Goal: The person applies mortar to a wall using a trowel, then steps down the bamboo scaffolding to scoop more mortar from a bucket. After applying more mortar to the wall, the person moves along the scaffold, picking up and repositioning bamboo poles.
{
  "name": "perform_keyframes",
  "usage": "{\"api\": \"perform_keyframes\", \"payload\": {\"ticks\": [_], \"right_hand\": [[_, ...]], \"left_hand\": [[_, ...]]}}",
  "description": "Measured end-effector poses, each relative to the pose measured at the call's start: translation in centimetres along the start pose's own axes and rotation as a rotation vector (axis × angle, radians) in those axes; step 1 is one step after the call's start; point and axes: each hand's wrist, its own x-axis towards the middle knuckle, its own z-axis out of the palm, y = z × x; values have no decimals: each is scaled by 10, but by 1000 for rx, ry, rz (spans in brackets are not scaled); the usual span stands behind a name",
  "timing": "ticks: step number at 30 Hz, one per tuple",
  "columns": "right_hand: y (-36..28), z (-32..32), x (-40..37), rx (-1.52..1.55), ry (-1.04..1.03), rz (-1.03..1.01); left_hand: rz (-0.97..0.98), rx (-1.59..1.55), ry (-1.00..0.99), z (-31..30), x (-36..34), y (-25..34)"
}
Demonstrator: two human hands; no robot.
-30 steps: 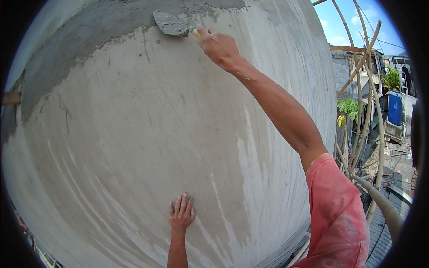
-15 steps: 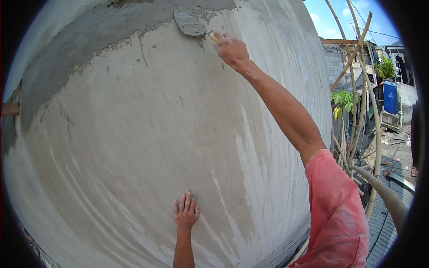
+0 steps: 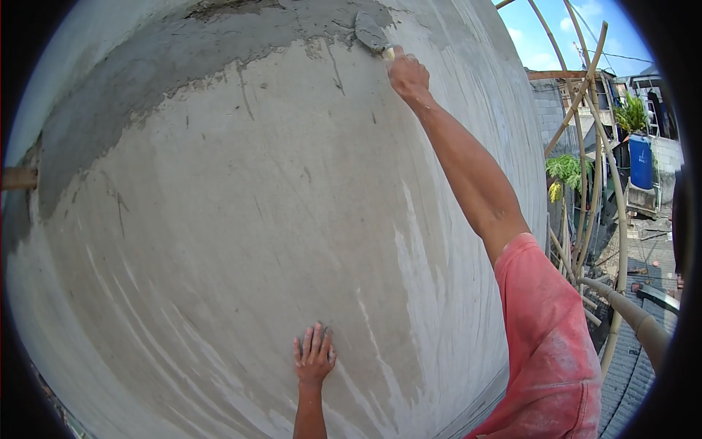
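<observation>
My right hand (image 3: 409, 75) is raised high, its fingers wrapped round the pale handle of a trowel (image 3: 371, 32). The trowel's blade is coated in grey mortar and lies against the upper wall, at the right part of a band of wet dark mortar (image 3: 131, 91). Lower down, my left hand (image 3: 314, 354) rests on the wall (image 3: 241, 241) with its fingers spread, holding nothing. Between the hands the wall is smooth grey-beige, with pale drip streaks and a few dark scratches.
A bamboo scaffold (image 3: 621, 219) rises at the right, and a thick bamboo pole (image 3: 632, 316) runs close to my right side. Beyond stand a blue barrel (image 3: 640, 162), leafy plants and a grey corrugated roof (image 3: 630, 362). A wooden piece (image 3: 18, 178) juts in at the left edge.
The trowel in my right hand has moved to the right along the upper wall, its blade turned more upright. My left hand stays spread on the wall; the view has shifted slightly.
</observation>
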Motion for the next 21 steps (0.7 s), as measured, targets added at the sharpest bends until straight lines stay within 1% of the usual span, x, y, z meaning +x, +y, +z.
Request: {"api": "perform_keyframes", "payload": {"ticks": [2, 3, 5, 6, 8, 9, 11, 12, 14, 15, 17, 18, 20, 21], "right_hand": [[-17, 1, 12, 59, -67, -54], [-28, 2, 13, 62, -69, -59], [-54, 2, 12, 160, -66, -140], [-68, 2, 6, 160, -69, -142], [-94, -1, -12, 185, -47, -227], [-103, -2, -19, 183, -46, -231], [-110, -5, -32, 183, -82, -363], [-106, -10, -39, 178, -84, -359], [-97, -22, -47, 174, -91, -435], [-89, -20, -48, 171, -92, -431], [-62, -9, -38, 120, 79, -319], [-48, -2, -31, 119, 77, -318], [-29, 10, -15, 18, 82, -181], [-26, 9, -19, 16, 75, -179]], "left_hand": [[-3, -5, -2, 0, 0, -1], [-9, -15, -8, 0, -1, 0], [-10, -10, -6, 1, 0, -1], [-8, -10, -8, 0, -1, 0], [-7, -12, -4, 0, -2, -2], [-6, -16, 4, 1, -1, -1], [-3, -17, 0, 0, 0, -2], [1, -17, -10, -1, -1, -2], [8, -16, -3, 0, 0, -2], [10, -9, 4, 0, -1, -3], [12, -12, 16, 2, 0, -2], [10, -10, 20, 2, -1, -2], [3, -24, 23, 3, 0, -3], [-4, -44, 21, 3, -2, -2]]}}
